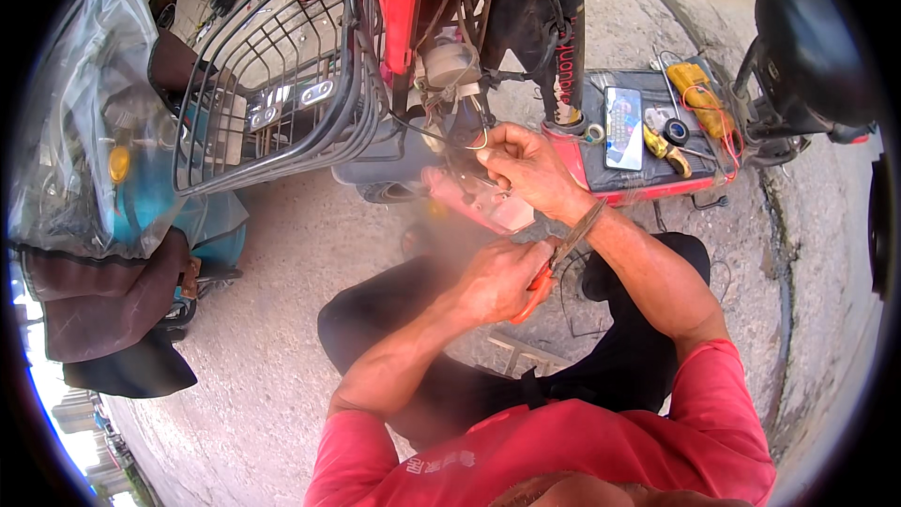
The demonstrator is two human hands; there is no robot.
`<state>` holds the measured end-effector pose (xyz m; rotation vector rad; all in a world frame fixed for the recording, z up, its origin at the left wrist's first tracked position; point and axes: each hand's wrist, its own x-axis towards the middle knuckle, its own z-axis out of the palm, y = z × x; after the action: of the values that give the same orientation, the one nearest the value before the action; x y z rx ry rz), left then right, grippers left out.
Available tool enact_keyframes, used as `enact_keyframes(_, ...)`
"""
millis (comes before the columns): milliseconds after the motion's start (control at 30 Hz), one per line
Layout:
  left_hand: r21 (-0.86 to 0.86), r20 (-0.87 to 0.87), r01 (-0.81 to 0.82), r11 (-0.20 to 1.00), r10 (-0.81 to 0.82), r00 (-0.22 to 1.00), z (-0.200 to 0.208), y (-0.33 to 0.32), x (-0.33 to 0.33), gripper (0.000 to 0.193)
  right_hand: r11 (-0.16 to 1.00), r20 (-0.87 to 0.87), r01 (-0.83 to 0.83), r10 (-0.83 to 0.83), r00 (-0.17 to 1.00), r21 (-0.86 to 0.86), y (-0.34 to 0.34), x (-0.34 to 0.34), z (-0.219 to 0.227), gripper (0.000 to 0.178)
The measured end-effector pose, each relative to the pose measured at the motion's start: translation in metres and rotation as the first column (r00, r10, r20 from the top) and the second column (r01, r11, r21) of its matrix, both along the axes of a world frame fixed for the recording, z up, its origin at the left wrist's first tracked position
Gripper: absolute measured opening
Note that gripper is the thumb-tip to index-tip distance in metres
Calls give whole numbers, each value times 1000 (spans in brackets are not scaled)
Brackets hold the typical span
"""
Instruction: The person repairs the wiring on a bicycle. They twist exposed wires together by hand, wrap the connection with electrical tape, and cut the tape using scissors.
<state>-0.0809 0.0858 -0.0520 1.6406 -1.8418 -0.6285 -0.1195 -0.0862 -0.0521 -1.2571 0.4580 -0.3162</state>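
My left hand (497, 284) is closed around the orange handles (534, 297) of a pair of scissors. Their dark blades (579, 229) point up and to the right, crossing in front of my right wrist. Higher up, my right hand (537, 169) pinches a thin pale wire (482, 139) between thumb and fingertips. That wire joins the exposed wiring (460, 117) at the front of a red electric scooter (394, 9), below a round whitish part (450, 66). Where the wire ends is hidden among the other cables.
A black wire basket (272, 145) juts out at the left. On the scooter's footboard (595, 164) lie a phone (624, 128), a yellow multimeter (701, 99), a tape roll (676, 131) and a yellow-handled tool (668, 150). A covered vehicle (103, 131) stands far left; the black seat (812, 52) is right.
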Motion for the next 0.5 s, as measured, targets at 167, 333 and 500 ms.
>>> enact_keyframes(167, 11, 4, -2, 1000, 2, 1000, 1, 0, -1, 56, 1000, -6, -2, 2, 1000, -9, -1, 0, -2, 13)
enact_keyframes(333, -3, 0, 0, 1000, 0, 1000, 0, 0, 0, 56, 1000, -4, -5, 5, 1000, -15, -1, 0, -3, 13)
enact_keyframes(500, -44, 4, 13, 999, -13, 1000, 4, 0, 0, 45, 1000, -19, -9, 9, 1000, 2, 0, 0, 1, 13)
